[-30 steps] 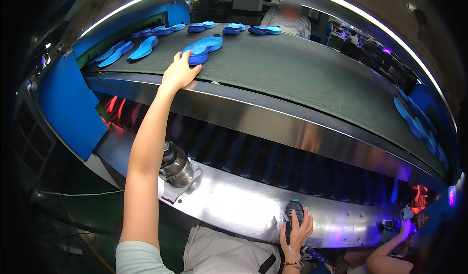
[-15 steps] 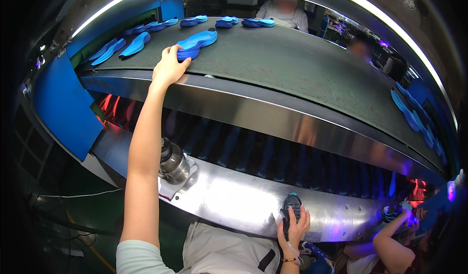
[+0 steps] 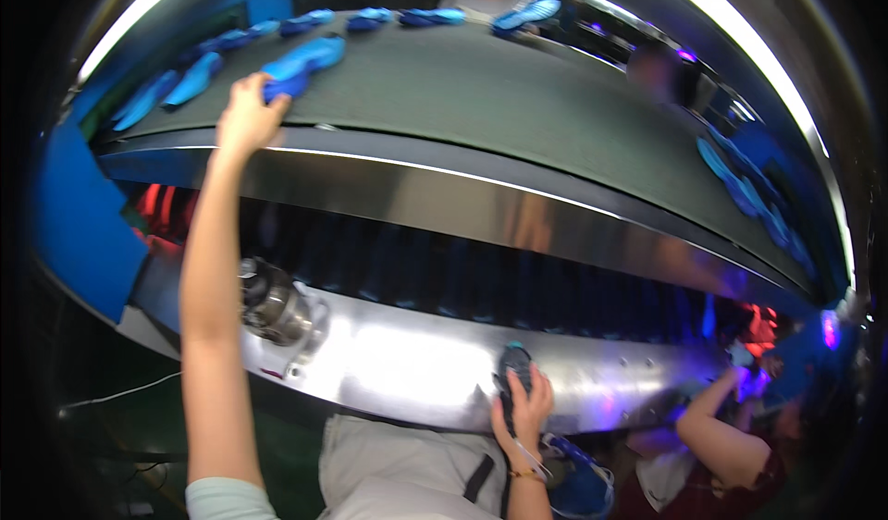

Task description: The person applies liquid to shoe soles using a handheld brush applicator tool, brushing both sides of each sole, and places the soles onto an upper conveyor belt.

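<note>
At the left part of the dark green conveyor belt [image 3: 462, 85], my left hand [image 3: 250, 117] reaches out with its fingers closed on the near end of a two-tone blue shoe sole [image 3: 310, 57]. The sole's far end lies over the belt. Down on the shiny metal ledge [image 3: 388, 353], my right hand [image 3: 527, 409] has its fingers around a dark, shoe-shaped piece [image 3: 513, 363] with a teal tip. The fingers hide part of it, and motion blurs the picture.
More blue soles [image 3: 194, 78] lie along the belt's left and far edges, others [image 3: 740, 182] at the right. A metal bottle [image 3: 277, 307] stands on the ledge by my left forearm. A co-worker's arm [image 3: 717, 418] is at right; people are across the belt.
The whole scene has shifted left and slightly up in the picture. Another blue sole now shows at the belt's far edge, by the person opposite. Both my hands keep their grips.
</note>
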The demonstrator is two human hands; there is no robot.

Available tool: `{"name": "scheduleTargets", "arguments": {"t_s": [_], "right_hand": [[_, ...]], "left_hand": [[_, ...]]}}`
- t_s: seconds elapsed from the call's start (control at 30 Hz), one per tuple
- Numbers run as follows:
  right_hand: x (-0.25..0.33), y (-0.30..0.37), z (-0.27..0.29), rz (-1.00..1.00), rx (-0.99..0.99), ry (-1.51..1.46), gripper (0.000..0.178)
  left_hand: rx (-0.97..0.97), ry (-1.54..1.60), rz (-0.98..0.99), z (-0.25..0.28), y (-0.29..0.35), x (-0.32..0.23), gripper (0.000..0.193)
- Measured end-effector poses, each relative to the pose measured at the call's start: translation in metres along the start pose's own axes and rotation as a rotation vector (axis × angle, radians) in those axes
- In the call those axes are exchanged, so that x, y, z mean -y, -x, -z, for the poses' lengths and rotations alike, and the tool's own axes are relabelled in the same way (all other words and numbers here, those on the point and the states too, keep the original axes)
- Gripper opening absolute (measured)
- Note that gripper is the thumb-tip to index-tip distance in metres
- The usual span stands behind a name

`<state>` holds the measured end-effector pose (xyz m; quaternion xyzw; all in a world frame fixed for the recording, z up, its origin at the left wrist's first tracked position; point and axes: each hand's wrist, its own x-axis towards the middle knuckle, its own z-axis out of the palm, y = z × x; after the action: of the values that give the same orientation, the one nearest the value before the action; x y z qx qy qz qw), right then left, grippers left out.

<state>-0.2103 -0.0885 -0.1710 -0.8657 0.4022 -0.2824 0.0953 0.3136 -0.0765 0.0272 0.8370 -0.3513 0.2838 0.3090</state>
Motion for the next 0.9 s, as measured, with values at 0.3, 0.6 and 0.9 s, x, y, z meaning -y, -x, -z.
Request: {"name": "scheduleTargets", "arguments": {"t_s": [0.3, 0.6, 0.9], "right_hand": [[-0.004, 0.004, -0.016, -0.110, 0.067, -0.092, 0.043], [-0.009, 0.002, -0.014, -0.168, -0.036, -0.243, 0.041], [-0.037, 0.011, -0.019, -0.291, -0.119, -0.369, 0.036]], "left_hand": [[-0.064, 0.260, -0.104, 0.009, -0.003, -0.004, 0.031], [-0.508, 1.364, 0.317, 0.060, 0.091, -0.035, 0.032], [0.546, 2.334, 0.365, 0.060, 0.244, -0.016, 0.084]]}}
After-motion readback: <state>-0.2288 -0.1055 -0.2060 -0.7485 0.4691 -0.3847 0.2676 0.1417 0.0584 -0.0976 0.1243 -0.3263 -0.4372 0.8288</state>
